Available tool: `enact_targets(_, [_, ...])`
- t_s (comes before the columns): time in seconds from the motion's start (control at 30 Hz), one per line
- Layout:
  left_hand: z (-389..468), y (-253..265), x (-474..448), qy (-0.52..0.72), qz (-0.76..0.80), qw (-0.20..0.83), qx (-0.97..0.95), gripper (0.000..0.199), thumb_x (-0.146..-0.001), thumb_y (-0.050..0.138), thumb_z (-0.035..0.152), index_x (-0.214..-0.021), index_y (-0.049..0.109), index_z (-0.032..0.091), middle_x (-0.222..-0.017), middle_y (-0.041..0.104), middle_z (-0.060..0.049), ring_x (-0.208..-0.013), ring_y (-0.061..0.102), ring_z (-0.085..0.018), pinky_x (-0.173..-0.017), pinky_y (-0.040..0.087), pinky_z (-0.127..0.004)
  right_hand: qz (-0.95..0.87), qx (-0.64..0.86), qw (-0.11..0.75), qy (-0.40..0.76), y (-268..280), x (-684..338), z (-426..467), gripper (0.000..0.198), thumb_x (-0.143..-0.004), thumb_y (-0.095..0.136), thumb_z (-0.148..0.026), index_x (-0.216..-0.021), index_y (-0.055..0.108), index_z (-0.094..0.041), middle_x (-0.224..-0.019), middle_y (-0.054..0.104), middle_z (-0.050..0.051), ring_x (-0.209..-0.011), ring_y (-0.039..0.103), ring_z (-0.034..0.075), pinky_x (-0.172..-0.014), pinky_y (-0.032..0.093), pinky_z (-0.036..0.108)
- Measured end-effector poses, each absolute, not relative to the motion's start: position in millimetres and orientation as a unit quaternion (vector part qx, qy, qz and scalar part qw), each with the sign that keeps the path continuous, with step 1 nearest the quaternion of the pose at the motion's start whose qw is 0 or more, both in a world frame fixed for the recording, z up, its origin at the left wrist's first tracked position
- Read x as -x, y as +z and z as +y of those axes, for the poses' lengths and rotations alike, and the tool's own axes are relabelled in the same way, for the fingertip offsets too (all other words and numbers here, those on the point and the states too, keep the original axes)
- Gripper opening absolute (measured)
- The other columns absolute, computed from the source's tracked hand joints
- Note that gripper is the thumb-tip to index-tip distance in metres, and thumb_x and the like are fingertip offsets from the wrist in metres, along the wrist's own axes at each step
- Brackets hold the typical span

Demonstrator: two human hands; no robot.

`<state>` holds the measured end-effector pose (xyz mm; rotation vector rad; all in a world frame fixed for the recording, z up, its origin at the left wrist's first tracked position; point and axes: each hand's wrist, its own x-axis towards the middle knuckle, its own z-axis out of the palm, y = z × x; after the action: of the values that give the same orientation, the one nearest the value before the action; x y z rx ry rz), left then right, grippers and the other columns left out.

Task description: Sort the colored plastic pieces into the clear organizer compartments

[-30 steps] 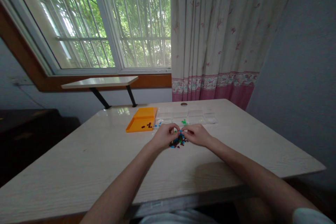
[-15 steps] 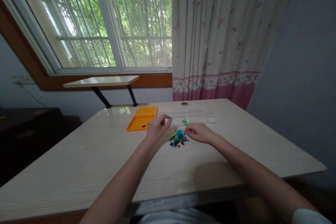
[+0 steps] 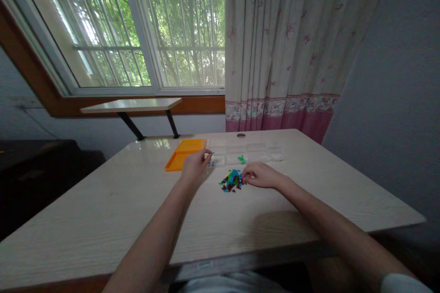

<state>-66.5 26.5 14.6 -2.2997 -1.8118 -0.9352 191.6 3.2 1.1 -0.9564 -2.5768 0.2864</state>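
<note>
A small blue piece point(image 3: 212, 153) is pinched at the fingertips of my left hand point(image 3: 195, 165), over the left clear plastic box point(image 3: 220, 161), where a few blue bits lie. My right hand point(image 3: 260, 175) rests at the right edge of a pile of small blue, green and dark brown pieces point(image 3: 232, 180). Its thumb and forefinger are closed together at the pile, and what lies between them is too small to make out. Several green pieces point(image 3: 242, 160) sit in the middle clear compartment.
An open orange case point(image 3: 176, 162) lies left of the clear boxes, partly behind my left hand. Further right is another clear compartment point(image 3: 276, 157). A dark oval spot point(image 3: 241, 136) marks the table's far edge. A small raised shelf point(image 3: 132, 105) stands at the back left.
My left hand has moved left with the blue piece, from near the middle compartment to above the left one. My right hand has stayed by the pile, almost unmoved.
</note>
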Motion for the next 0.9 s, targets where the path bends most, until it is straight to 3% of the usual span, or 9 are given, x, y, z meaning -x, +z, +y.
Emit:
enact_targets(0.27, [39, 1, 83, -0.225, -0.639, 0.035, 0.734, 0.030, -0.081, 0.043, 0.041, -0.092, 0.064, 0.022, -0.072, 0.064, -0.003, -0.069, 0.057, -0.017, -0.055, 0.033, -0.022, -0.915, 0.342, 0.174, 0.123, -1, -191, 5, 0.016, -0.076, 0.054, -0.024, -0.083, 0.067, -0.018, -0.077, 0.065, 0.003, -0.068, 0.055, 0.012, -0.062, 0.036, 0.020])
enact_targets(0.47, [39, 2, 82, -0.223, -0.616, 0.033, 0.755, 0.033, -0.083, 0.040, 0.033, -0.108, 0.059, 0.023, -0.081, 0.067, -0.005, -0.073, 0.059, -0.017, -0.060, 0.037, -0.023, -0.917, 0.333, 0.179, 0.126, -3, -192, 7, 0.016, -0.077, 0.053, -0.022, -0.083, 0.067, -0.018, -0.079, 0.066, 0.003, -0.071, 0.056, 0.013, -0.066, 0.037, 0.021])
enact_targets(0.9, [3, 7, 25, -0.186, -0.467, -0.003, 0.865, 0.026, -0.082, 0.041, 0.026, -0.093, 0.064, 0.021, -0.080, 0.067, -0.005, -0.073, 0.060, -0.016, -0.064, 0.040, -0.023, -0.918, 0.319, 0.194, 0.133, -1, -192, 4, 0.019, -0.074, 0.053, -0.018, -0.088, 0.066, -0.018, -0.078, 0.065, 0.002, -0.065, 0.054, 0.011, -0.062, 0.037, 0.019])
